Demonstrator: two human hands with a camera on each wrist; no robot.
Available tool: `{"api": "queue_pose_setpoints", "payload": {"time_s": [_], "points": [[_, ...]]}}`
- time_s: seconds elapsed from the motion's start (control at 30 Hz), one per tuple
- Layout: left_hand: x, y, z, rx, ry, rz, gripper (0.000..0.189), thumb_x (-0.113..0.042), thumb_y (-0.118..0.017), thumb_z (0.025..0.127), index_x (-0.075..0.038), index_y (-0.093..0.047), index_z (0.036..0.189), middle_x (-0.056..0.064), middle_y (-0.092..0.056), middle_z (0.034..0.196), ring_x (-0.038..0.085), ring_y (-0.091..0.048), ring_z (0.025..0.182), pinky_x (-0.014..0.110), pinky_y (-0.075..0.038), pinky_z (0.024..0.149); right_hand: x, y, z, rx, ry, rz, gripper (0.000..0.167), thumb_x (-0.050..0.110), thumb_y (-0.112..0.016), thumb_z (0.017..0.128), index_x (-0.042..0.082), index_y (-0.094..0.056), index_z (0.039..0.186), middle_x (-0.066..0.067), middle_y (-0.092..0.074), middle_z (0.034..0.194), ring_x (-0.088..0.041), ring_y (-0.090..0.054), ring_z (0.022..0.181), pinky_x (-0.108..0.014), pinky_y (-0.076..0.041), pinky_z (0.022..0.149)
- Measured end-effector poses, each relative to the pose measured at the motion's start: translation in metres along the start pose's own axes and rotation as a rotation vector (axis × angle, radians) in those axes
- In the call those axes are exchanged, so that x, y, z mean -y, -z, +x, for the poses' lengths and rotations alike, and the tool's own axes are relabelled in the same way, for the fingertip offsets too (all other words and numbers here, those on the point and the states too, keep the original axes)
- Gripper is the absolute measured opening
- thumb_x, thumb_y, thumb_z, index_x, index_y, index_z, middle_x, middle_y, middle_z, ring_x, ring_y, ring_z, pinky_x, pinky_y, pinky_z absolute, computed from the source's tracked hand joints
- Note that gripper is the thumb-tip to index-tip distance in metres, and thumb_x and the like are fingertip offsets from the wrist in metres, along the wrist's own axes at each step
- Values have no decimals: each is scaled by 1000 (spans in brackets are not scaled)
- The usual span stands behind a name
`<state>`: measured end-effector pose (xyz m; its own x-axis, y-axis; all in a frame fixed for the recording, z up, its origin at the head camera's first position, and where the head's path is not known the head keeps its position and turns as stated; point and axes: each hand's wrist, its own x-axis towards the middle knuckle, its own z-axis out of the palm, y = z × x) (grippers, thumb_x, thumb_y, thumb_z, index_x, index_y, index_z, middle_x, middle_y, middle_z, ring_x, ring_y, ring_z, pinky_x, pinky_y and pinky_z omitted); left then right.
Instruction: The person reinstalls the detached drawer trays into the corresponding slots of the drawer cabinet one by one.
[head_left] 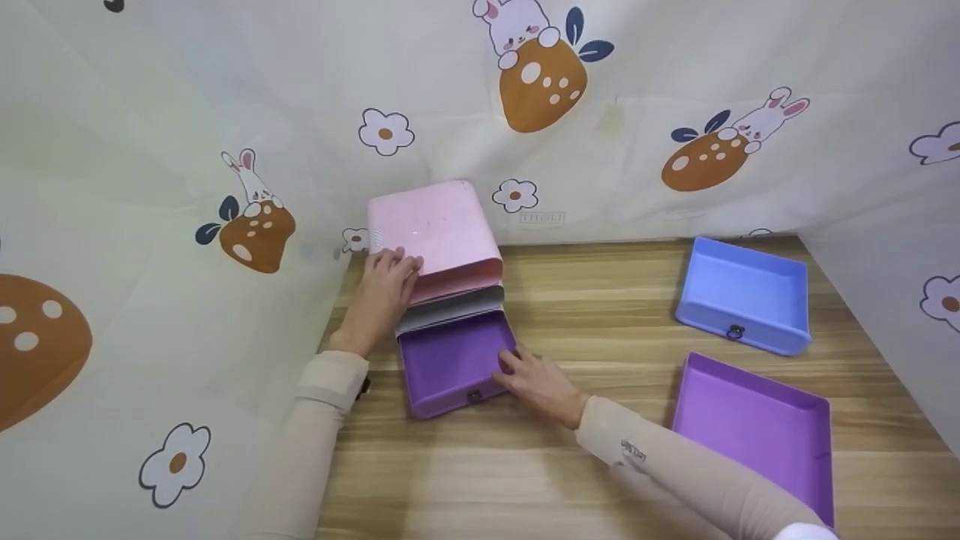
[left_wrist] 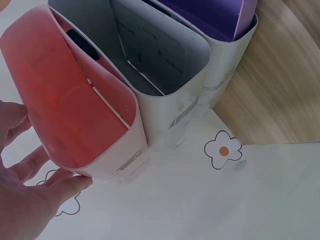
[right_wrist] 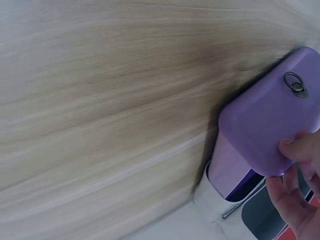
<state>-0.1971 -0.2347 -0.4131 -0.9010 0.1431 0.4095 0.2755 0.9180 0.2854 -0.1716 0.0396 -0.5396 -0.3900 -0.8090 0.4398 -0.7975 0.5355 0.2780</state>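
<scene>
Purple drawer (head_left: pixel 454 352) sits in the lowest bay of the cabinet (head_left: pixel 435 225), its front extended toward 6 o'clock. Right hand (head_left: pixel 541 386): thumb and bent fingers nearly together, pinching the drawer's front corner at 4 o'clock. Left hand (head_left: pixel 384 289): fingers bent over the cabinet top, thumb on its side, gripping the 8 o'clock edge. Blue drawer (head_left: pixel 742 289): 3 o'clock from the cabinet. Lilac drawer (head_left: pixel 757 431): 4 o'clock.

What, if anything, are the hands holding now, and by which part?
The right hand pinches the partly inserted purple drawer by the upper right corner of its front panel. The left hand touches the pink case, not plainly gripping it.
</scene>
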Motion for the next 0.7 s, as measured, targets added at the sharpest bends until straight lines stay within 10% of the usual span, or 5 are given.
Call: {"api": "queue_pose_setpoints", "payload": {"time_s": [0.7], "points": [[-2, 0, 0, -3, 0, 7, 22, -20, -50, 103, -9, -65, 116, 20, -62, 125, 39, -52, 122, 51, -43, 114, -7, -14, 18, 3, 0, -85, 24, 5, -70, 81, 17, -72, 101, -3, -65, 111, -19, -61, 102, -26, -62, 73]]}}
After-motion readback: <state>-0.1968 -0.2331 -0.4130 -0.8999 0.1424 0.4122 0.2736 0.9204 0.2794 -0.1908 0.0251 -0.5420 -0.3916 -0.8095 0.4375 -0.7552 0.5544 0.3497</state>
